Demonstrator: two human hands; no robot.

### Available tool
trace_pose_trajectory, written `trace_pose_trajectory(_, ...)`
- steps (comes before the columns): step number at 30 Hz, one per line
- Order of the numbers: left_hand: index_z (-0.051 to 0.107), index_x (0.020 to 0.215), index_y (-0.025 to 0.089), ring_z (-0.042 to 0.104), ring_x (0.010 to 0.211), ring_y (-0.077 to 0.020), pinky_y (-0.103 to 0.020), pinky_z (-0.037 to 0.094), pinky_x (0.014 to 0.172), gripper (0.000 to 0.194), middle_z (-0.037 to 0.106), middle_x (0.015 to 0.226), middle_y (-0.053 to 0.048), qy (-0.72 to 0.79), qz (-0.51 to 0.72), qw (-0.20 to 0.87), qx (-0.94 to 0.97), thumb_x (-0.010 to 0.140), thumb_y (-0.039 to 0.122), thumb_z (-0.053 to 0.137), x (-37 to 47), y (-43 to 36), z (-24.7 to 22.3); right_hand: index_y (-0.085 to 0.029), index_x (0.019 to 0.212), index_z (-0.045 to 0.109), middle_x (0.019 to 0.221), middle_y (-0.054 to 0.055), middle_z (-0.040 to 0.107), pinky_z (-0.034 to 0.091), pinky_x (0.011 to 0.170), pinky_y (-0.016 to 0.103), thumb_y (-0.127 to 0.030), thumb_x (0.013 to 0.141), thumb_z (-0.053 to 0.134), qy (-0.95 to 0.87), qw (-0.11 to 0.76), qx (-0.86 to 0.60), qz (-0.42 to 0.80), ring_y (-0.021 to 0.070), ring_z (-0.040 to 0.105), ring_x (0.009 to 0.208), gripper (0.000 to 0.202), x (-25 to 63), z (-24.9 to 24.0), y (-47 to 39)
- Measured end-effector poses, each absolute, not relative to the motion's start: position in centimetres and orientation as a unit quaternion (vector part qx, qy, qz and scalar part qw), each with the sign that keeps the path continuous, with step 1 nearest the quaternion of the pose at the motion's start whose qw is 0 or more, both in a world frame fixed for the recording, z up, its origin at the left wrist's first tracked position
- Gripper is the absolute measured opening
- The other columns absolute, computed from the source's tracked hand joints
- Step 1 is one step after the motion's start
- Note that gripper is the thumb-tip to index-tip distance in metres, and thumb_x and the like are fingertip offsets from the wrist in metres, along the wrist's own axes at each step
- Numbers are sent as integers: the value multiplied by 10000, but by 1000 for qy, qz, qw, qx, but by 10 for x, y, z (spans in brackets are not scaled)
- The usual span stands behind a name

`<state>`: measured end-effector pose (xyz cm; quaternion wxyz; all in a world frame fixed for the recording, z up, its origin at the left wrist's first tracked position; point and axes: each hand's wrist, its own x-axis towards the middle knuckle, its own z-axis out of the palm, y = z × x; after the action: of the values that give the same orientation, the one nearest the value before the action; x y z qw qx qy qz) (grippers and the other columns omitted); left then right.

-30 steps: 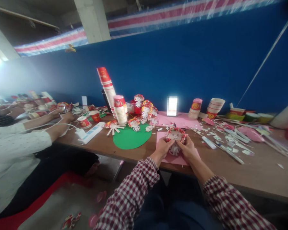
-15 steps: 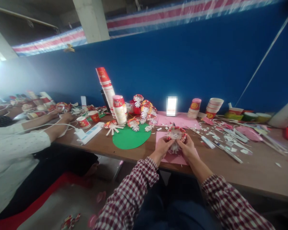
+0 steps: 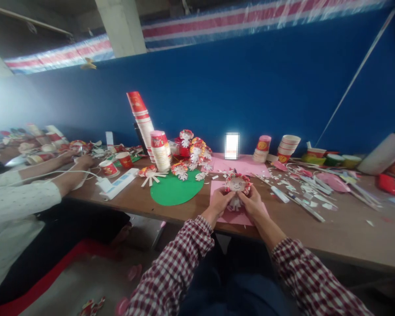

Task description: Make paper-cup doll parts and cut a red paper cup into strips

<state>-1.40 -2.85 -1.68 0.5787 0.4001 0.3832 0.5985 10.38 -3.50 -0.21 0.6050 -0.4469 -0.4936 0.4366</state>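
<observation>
A paper-cup doll with a drawn smiling face and a curled red-and-white rim is between my two hands. My left hand grips its left side, and my right hand grips its right side, both thumbs meeting below the face. A white cut-paper body hangs under the thumbs. Beneath lies a pink sheet on the brown table. Left of my hands is a green paper oval, with similar finished dolls grouped at its back edge.
Tall stacked paper cups stand behind the oval, with a power strip to their left. On the right are white paper scraps, a pen, more stacked cups and a white bottle. A co-worker's arms reach in at left.
The view has shifted slightly, so everything appears a little further left. My hands keep the same hold on the doll, with hardly any movement.
</observation>
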Motion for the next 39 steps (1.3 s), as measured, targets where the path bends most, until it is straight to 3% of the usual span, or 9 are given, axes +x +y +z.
trace_pose_trajectory(39,689,808,114,606,556,-111,-213,490,563,331,685,676,-32,390,589,569,421,570,322,788,-14,-27,-22,-211,954,563,778,-5,624,508,621,280,-402,617,683,-492,585,-488,422,157,591,660,406,105,3,-40)
